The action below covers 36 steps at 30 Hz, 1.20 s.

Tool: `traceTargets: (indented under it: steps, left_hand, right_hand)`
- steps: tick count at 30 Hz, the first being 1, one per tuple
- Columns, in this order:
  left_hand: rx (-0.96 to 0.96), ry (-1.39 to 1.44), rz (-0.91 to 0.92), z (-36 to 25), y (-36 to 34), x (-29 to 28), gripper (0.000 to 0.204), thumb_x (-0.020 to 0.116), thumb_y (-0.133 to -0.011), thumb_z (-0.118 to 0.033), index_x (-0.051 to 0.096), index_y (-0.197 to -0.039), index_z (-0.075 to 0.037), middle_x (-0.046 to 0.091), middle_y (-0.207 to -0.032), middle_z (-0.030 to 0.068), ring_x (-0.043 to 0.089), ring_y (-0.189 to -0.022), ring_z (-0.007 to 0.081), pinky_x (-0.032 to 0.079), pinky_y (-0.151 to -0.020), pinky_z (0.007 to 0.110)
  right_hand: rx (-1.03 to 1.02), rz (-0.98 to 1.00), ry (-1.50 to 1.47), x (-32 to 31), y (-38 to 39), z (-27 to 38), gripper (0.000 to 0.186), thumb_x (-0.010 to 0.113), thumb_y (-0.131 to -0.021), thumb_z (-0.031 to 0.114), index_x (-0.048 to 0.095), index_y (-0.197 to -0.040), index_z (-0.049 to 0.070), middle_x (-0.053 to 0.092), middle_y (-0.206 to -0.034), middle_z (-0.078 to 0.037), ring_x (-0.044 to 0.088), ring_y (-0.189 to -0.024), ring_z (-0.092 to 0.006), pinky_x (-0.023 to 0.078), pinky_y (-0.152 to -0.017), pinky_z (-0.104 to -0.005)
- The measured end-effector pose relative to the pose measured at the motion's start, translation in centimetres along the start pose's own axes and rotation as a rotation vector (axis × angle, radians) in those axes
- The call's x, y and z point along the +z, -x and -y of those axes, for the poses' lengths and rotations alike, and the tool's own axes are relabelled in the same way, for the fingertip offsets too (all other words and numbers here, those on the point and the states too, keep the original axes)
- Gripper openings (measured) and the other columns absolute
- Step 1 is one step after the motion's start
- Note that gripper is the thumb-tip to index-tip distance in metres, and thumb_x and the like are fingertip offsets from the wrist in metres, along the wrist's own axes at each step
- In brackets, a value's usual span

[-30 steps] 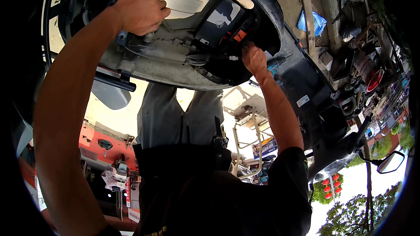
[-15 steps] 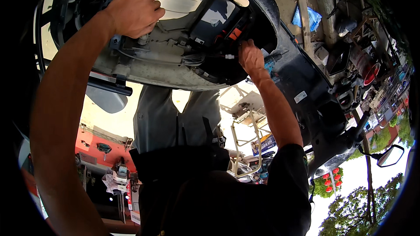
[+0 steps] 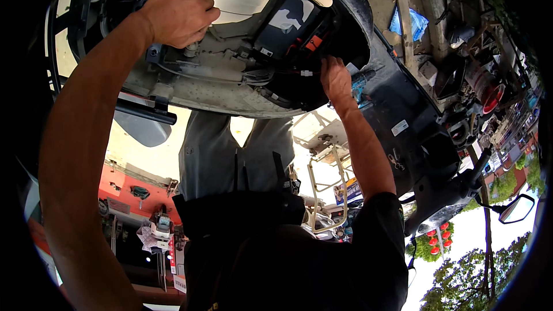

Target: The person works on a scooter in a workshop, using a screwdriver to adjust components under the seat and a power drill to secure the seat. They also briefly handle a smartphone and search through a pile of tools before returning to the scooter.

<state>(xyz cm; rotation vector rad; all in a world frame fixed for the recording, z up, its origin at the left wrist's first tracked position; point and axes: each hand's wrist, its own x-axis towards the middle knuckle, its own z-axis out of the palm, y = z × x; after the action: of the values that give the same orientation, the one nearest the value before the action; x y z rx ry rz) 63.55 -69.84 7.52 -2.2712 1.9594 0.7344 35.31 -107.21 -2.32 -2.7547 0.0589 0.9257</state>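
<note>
My left hand (image 3: 180, 14) is curled at the upper left of an open scooter body (image 3: 230, 98), over a dark bracket (image 3: 154, 52) and beside a pale panel (image 3: 239, 3); what its fingers grip is hidden. My right hand (image 3: 335, 80) has its fingers bent together at the right of the cavity, near a white wire connector (image 3: 306, 73); I cannot make out what is between them. Above it are an orange part (image 3: 314, 42) and a black box (image 3: 287, 22). A teal power tool (image 3: 360, 86) lies just right of that hand, partly hidden.
The scooter's dark deck (image 3: 403, 144), handlebar and mirror (image 3: 515, 209) extend to the lower right. A beige metal frame (image 3: 314, 196) stands below the body. Timber (image 3: 406, 34), a blue bag (image 3: 409, 23), a red bucket (image 3: 489, 98) and assorted clutter lie at the right.
The view shifts slightly. My right hand moves a little about the same spot near the connector; my left hand stays curled in its place.
</note>
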Motion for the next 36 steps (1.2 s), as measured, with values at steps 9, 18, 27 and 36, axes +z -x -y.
traceTargets:
  steps: [9, 18, 27, 36]
  left_hand:
    - [-0.004, 0.001, 0.008, 0.0, 0.0, -0.2, 0.025, 0.075, -0.081, -0.025, 0.065, -0.093, -0.006, 0.068, -0.09, 0.0079, 0.066, -0.098, 0.0251, 0.049, -0.1, 0.038]
    - [-0.007, 0.008, 0.008, -0.1, -0.1, -0.3, 0.024, 0.074, -0.08, -0.025, 0.065, -0.092, -0.006, 0.068, -0.089, 0.0076, 0.066, -0.098, 0.025, 0.049, -0.1, 0.038]
    - [0.004, 0.003, 0.0, -0.1, -0.1, -0.6, 0.022, 0.074, -0.081, -0.024, 0.065, -0.09, -0.006, 0.069, -0.09, 0.0078, 0.066, -0.098, 0.0248, 0.049, -0.1, 0.037]
    - [0.007, -0.005, -0.001, -0.1, 0.1, -0.3, 0.024, 0.074, -0.082, -0.025, 0.065, -0.092, -0.006, 0.068, -0.091, 0.0081, 0.066, -0.098, 0.025, 0.049, -0.1, 0.038]
  right_hand:
    - [0.117, -0.157, -0.24, -1.8, 0.9, 1.2, 0.025, 0.062, -0.101, 0.025, 0.069, -0.113, 0.004, 0.066, -0.105, -0.017, 0.068, -0.108, -0.0343, 0.058, -0.086, -0.0452]
    - [0.371, 0.009, -0.482, -0.5, 0.0, -0.2, 0.025, 0.061, -0.1, 0.021, 0.07, -0.119, 0.007, 0.068, -0.11, -0.016, 0.066, -0.113, -0.0395, 0.057, -0.09, -0.0461]
    - [-0.163, -0.154, -0.028, -0.4, 1.3, 0.1, 0.03, 0.061, -0.101, 0.015, 0.065, -0.127, 0.0, 0.066, -0.109, -0.021, 0.066, -0.109, -0.0411, 0.058, -0.086, -0.0476]
    - [0.191, -0.164, -0.423, -0.1, 0.0, 0.1, 0.019, 0.062, -0.102, 0.02, 0.066, -0.112, 0.004, 0.071, -0.094, -0.021, 0.072, -0.091, -0.0437, 0.06, -0.078, -0.0485]
